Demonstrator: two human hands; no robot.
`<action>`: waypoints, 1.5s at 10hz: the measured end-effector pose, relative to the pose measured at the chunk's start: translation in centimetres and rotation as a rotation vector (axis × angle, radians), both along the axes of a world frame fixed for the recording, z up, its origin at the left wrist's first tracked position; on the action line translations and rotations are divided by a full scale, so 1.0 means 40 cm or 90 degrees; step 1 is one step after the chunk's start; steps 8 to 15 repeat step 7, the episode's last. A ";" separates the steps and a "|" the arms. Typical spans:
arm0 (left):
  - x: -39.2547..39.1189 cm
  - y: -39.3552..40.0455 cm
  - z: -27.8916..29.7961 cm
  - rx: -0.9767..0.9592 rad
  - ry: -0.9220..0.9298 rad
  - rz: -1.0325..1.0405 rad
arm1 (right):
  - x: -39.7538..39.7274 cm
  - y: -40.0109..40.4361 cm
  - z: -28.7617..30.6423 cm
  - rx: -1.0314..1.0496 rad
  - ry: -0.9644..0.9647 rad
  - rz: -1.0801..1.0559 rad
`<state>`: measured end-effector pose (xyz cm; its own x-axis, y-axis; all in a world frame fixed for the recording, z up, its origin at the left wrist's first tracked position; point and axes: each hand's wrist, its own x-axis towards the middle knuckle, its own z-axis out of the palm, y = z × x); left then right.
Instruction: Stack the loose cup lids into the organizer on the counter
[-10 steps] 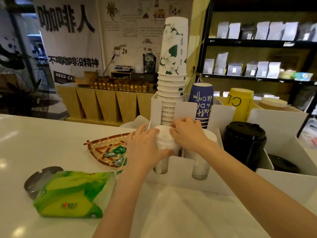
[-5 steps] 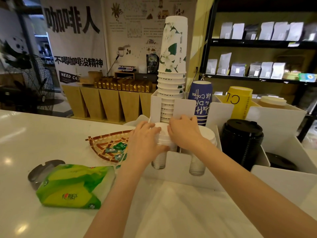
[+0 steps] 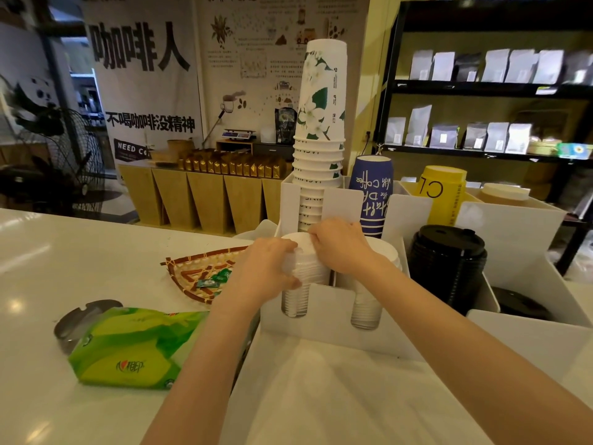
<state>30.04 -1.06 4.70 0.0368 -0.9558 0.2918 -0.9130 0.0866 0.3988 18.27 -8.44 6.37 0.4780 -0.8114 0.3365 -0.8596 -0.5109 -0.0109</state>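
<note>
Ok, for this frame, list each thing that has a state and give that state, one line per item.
left hand: gripping the side of the white lid stack
right hand: fingers pressing on top of that stack
white lid stack: upright in the organizer's left slot
organizer: standing on the counter
second lid stack: slotted alongside
black lids: stacked upright
tissue pack: lying flat

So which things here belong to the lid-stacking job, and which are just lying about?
Job:
left hand
right hand
white lid stack both hands hold
white organizer
second white lid stack
black lids

Lying about:
green tissue pack
woven tray of sweets
paper cup stacks
</note>
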 end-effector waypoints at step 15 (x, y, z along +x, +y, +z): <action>-0.056 -0.006 0.089 0.016 0.014 -0.012 | -0.184 0.160 0.130 -0.046 -0.281 0.129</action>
